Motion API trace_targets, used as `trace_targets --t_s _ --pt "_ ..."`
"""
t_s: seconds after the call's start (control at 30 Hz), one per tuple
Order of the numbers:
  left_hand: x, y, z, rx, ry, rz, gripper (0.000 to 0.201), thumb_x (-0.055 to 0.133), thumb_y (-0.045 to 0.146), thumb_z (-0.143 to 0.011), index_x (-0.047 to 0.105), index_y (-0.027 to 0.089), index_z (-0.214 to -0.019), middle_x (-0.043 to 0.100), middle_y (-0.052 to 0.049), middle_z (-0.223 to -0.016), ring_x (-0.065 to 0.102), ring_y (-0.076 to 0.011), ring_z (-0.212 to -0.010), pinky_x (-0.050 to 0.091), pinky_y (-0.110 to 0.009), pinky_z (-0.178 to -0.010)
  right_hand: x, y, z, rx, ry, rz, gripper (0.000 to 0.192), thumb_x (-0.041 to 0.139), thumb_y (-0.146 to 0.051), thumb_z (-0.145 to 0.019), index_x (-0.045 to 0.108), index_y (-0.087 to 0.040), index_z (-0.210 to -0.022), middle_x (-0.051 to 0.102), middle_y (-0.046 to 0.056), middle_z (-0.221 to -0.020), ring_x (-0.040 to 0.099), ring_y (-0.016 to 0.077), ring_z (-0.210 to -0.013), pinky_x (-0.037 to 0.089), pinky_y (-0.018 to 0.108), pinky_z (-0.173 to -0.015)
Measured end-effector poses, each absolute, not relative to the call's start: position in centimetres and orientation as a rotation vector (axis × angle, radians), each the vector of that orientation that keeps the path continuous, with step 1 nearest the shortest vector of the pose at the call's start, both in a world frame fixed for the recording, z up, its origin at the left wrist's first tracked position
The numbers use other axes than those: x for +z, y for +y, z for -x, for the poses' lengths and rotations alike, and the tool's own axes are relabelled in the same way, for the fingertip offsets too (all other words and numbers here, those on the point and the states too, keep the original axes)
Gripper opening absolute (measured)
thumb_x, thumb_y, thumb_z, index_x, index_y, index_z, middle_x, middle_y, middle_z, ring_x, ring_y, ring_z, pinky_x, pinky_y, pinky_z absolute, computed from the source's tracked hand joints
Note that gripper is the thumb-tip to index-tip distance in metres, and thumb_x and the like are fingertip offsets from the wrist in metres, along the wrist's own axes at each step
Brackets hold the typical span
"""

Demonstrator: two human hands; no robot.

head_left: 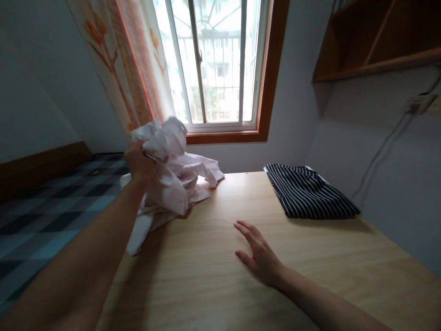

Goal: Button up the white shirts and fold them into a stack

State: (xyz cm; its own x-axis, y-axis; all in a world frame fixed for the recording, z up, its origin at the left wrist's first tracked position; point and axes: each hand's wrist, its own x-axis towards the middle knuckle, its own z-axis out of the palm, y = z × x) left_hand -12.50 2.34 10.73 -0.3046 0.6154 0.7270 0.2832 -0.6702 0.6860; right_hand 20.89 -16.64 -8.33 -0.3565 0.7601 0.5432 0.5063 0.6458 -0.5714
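Observation:
My left hand [139,161] is closed on a crumpled white garment [172,184] at the table's far left. Part of the cloth is bunched up in the grip, and the rest drapes over the tabletop and its left edge. What kind of garment it is, I cannot tell. Over the middle of the wooden table [206,276], my right hand [258,255] holds nothing, its fingers apart. A black-and-white striped cloth [310,193], folded flat, lies at the far right, beyond my right hand.
A bed with a checked cover [62,216] adjoins the table on the left. Behind the table are a window [220,69] and a floral curtain [131,59]. A wooden shelf [375,69] juts out at upper right, with a cable [382,142] hanging below it.

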Motion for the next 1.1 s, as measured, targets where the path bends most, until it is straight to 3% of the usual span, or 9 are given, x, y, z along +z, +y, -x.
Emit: trace_targets --t_s 0.07,0.17,0.37,0.5,0.67,0.77,0.9,1.0,1.1 --pt "6.7 0.3 13.7 1.762 1.688 -1.870 0.009 0.064 0.008 -0.070 0.060 0.011 -0.078 0.054 -0.002 -0.075 0.048 -0.0276 -0.107 0.020 -0.047 -0.107 -8.5 -16.6 -20.9 0.404 -2.021 0.996 0.062 0.054 -0.019 -0.084 0.035 -0.026 -0.143 0.044 0.012 -0.142 0.040 0.0253 -0.133 0.038 0.047 -0.109" --pt "3.0 -1.2 14.8 1.142 2.267 -2.052 0.011 0.061 0.010 -0.071 0.062 0.013 -0.082 0.056 -0.004 -0.077 0.052 -0.0298 -0.099 0.030 -0.049 -0.099 -8.6 -16.5 -20.9 0.404 -2.017 1.002 0.063 0.054 -0.020 -0.084 0.034 -0.026 -0.144 0.043 0.011 -0.142 0.041 0.0254 -0.133 0.038 0.047 -0.109" --pt "3.7 -0.9 16.7 0.823 2.264 -2.205 0.033 0.068 0.017 -0.066 0.066 0.014 -0.098 0.064 -0.007 -0.091 0.053 -0.0255 -0.089 0.040 -0.039 -0.089 -7.7 -13.1 -23.9 0.190 -1.900 1.146 0.055 0.055 -0.030 -0.085 0.043 -0.022 -0.138 0.048 0.013 -0.137 0.042 0.0276 -0.131 0.036 0.049 -0.109" --pt "5.0 -1.2 17.6 0.886 2.338 -2.163 0.045 0.070 0.021 -0.067 0.063 0.014 -0.110 0.061 -0.009 -0.108 0.052 -0.0266 -0.094 0.041 -0.040 -0.091 -6.9 -8.5 -31.0 -0.017 -1.676 1.599 0.057 0.054 -0.043 -0.084 0.050 -0.014 -0.132 0.048 0.018 -0.136 0.042 0.0313 -0.129 0.035 0.048 -0.107" --pt "5.9 -1.1 18.0 1.189 2.323 -2.025 0.041 0.071 0.015 -0.066 0.062 0.013 -0.106 0.056 -0.009 -0.114 0.049 -0.0268 -0.104 0.038 -0.042 -0.099 -7.5 -5.5 -40.9 -0.083 -1.467 2.221 0.072 0.049 -0.059 -0.084 0.043 -0.013 -0.139 0.041 0.021 -0.142 0.041 0.0379 -0.129 0.035 0.051 -0.101" --pt "6.3 -0.8 17.6 1.503 2.208 -2.008 0.041 0.062 0.004 -0.066 0.062 0.012 -0.106 0.054 -0.009 -0.119 0.046 -0.0242 -0.111 0.034 -0.039 -0.105 -8.5 -5.4 -43.9 -0.053 -1.519 2.367 0.054 0.048 -0.053 -0.086 0.056 -0.017 -0.126 0.054 0.018 -0.129 0.049 0.0361 -0.118 0.038 0.049 -0.093" --pt "6.9 -1.3 15.8 1.780 2.211 -1.893 0.038 0.055 0.003 -0.068 0.063 0.010 -0.105 0.056 -0.009 -0.118 0.048 -0.0233 -0.112 0.034 -0.038 -0.105 -9.6 -5.3 -44.6 -0.162 -1.513 2.275 0.023 0.048 -0.033 -0.086 0.065 -0.018 -0.090 0.064 0.014 -0.106 0.056 0.0301 -0.099 0.041 0.042 -0.081" --pt "7.0 -2.4 13.4 1.894 2.279 -1.997 0.038 0.057 0.009 -0.070 0.061 0.011 -0.108 0.052 -0.010 -0.129 0.042 -0.0260 -0.123 0.028 -0.043 -0.108 -9.2 -5.3 -43.9 -0.208 -1.281 1.996 0.022 0.049 -0.035 -0.082 0.061 -0.018 -0.075 0.065 0.011 -0.087 0.057 0.0261 -0.083 0.042 0.039 -0.076" --pt "6.1 -4.0 9.6 1.974 2.151 -2.246 0.036 0.058 0.012 -0.073 0.059 0.012 -0.109 0.047 -0.012 -0.137 0.038 -0.0263 -0.130 0.025 -0.045 -0.111 -7.6 -6.3 -41.5 -0.270 -1.137 1.576 0.024 0.052 -0.040 -0.083 0.059 -0.018 -0.074 0.064 0.008 -0.080 0.057 0.0237 -0.079 0.044 0.039 -0.079"
